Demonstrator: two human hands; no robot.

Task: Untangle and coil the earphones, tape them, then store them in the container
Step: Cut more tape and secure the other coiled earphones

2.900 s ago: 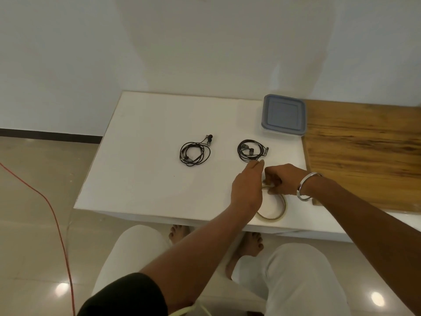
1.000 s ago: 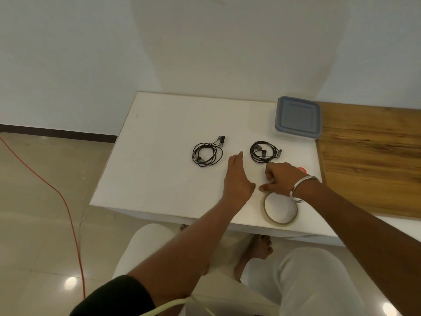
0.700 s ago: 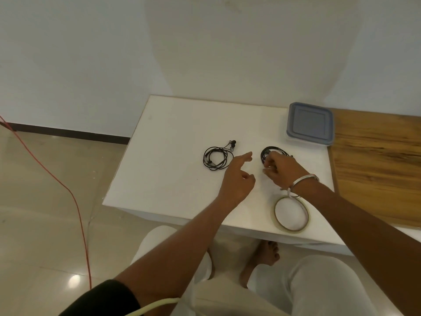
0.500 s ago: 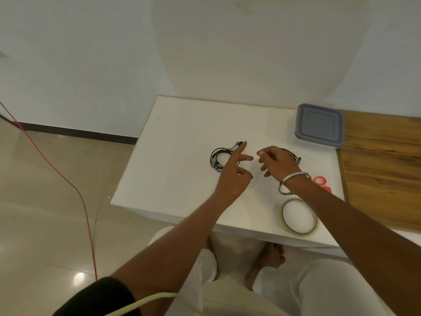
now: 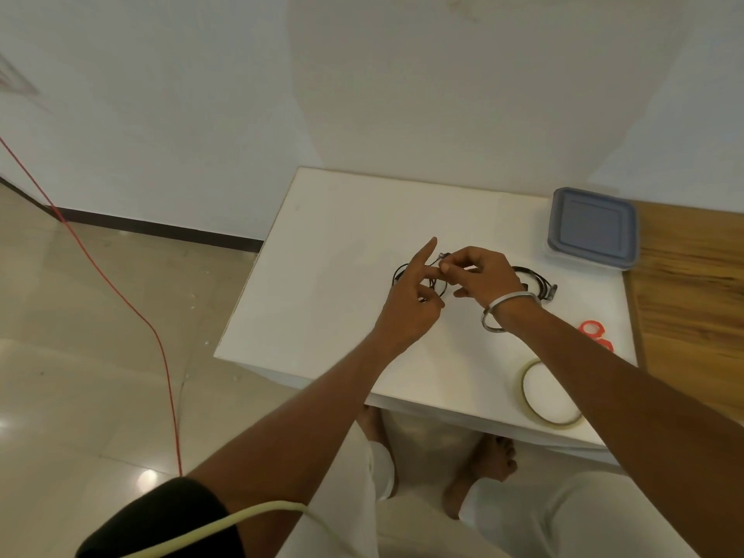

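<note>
The right hand [image 5: 481, 277] pinches something small, too fine to make out, against the left hand [image 5: 410, 304], whose index finger points up with the others curled. Both hover over 1 coiled earphone set [image 5: 400, 271] on the white surface [image 5: 330, 283]. The second coil [image 5: 537, 281] lies just right; the lidded container [image 5: 592, 229] sits at the far corner, tape roll [image 5: 549, 394] near the front edge.
</note>
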